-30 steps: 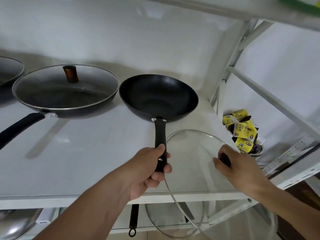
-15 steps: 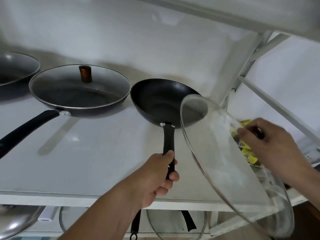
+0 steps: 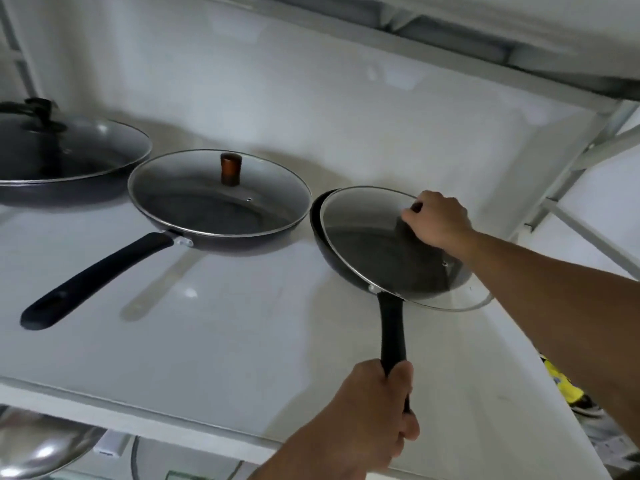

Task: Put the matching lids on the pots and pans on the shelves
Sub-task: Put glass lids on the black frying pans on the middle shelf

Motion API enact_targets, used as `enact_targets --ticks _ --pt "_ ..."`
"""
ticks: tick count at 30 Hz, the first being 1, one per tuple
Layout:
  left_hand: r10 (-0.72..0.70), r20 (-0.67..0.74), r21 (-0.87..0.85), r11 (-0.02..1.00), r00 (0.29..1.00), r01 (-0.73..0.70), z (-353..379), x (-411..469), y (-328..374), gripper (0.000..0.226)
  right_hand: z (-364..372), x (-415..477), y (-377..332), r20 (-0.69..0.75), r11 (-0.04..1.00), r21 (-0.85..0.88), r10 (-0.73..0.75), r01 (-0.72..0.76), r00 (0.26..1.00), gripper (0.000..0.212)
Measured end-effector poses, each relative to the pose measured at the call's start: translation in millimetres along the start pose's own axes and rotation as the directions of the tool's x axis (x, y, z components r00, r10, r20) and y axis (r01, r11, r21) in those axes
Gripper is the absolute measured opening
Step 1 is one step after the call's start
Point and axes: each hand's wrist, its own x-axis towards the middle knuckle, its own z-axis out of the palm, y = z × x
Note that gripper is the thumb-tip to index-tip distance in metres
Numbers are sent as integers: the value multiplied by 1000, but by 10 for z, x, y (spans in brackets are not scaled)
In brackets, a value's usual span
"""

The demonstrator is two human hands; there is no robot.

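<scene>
A small black wok (image 3: pixel 323 233) stands on the white shelf (image 3: pixel 214 341) at the right. My left hand (image 3: pixel 374 410) grips its black handle (image 3: pixel 391 334) near the shelf's front edge. A clear glass lid (image 3: pixel 374 244) with a steel rim lies over the wok, shifted to the right so its rim overhangs the wok's right side. My right hand (image 3: pixel 436 220) holds the lid by its knob, which the fingers hide.
A frying pan (image 3: pixel 221 206) with a glass lid and brown knob sits left of the wok, handle pointing front-left. A larger lidded pan (image 3: pixel 65 157) is at the far left. Another glass lid and a steel pan (image 3: pixel 38 445) lie on the shelf below. Yellow packets (image 3: pixel 564 386) show at lower right.
My right hand lifted the glass lid from below the shelf edge, carried it up and left, and set it over the wok. My left hand kept its grip on the handle.
</scene>
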Motion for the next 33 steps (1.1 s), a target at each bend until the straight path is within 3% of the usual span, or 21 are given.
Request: enact_targets --ticks 6,18,27,33 --pt "70 -16 28 997 997 -69 -15 73 -72 23 122 174 -15 -3 1000 -16 10 -10 1000 41" --pt "155 -78 247 960 985 -131 -22 112 -89 33 249 360 -88 28 1000 -20 -8 8 1000 42" --pt "144 -57 221 967 988 -128 -45 232 -158 40 308 291 -131 11 1000 -20 -9 9 1000 43" --pt "153 3 196 969 988 -150 -83 243 -166 32 341 114 -193 -35 990 -139 -17 12 999 47"
